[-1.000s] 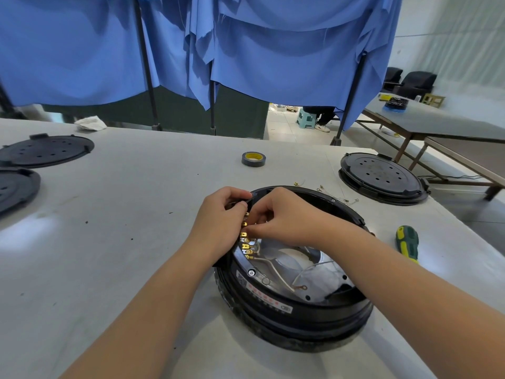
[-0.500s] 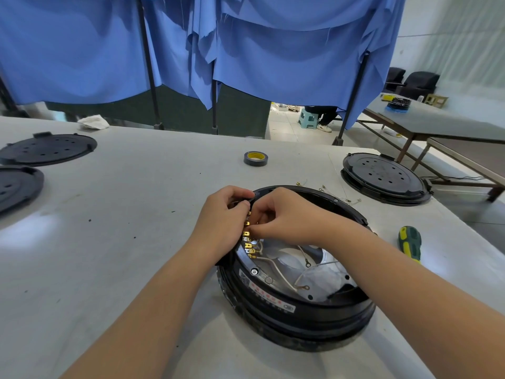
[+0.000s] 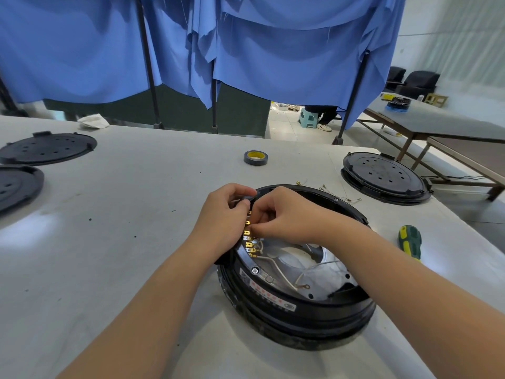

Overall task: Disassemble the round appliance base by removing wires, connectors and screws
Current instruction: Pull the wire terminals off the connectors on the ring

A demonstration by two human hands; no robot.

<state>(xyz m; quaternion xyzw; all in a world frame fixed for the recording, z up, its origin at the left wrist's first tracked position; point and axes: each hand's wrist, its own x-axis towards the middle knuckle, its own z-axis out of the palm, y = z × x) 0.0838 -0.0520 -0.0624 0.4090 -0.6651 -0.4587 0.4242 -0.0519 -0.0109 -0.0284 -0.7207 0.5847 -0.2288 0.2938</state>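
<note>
Almost nothing has moved: both hands stay at the round base's [image 3: 297, 305] rim, at about 10 o'clock. The left hand [image 3: 221, 220] curls over the black rim and grips it. The right hand [image 3: 284, 214] is curled, its fingertips pinching at the gold connectors [image 3: 249, 239]; what exactly it pinches is hidden. Inside the base lie white wires [image 3: 278, 269] on a shiny metal plate [image 3: 330, 272]. The base sits on the grey table [image 3: 109, 242]. A green screwdriver [image 3: 410, 242] lies at 3 o'clock, a tape roll [image 3: 255, 157] at 12.

We see a pale grey table [image 3: 109, 228], on it our round black base [image 3: 300, 318], a tape roll [image 3: 255, 157], three black lids [image 3: 47, 149], a green-yellow screwdriver [image 3: 410, 242], loose wires [image 3: 338, 194], a crumpled cloth [image 3: 93, 121].
</note>
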